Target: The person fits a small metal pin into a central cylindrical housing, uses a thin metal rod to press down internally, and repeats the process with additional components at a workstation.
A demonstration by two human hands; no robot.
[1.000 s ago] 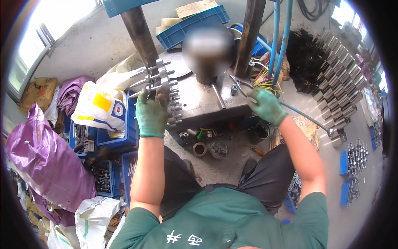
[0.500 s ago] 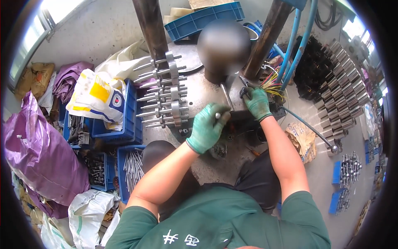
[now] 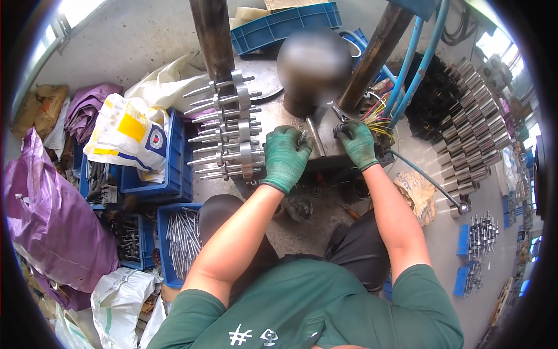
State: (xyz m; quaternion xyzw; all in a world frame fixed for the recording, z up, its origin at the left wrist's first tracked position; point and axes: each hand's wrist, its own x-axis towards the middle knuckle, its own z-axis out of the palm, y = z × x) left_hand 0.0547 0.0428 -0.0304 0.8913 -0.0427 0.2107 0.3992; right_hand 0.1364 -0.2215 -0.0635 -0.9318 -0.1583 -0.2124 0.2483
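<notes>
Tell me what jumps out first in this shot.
Two green-gloved hands meet at centre on a metal press table: the left hand and the right hand flank a short steel rod. Just left of them lies a stack of flanged steel shafts. Lower left, a blue bin of thin metal pins sits beside a big purple bag.

Both green-gloved hands reach far forward on bare forearms: left hand (image 3: 285, 156) curled palm-down, right hand (image 3: 357, 143) clenched just beside it.
</notes>
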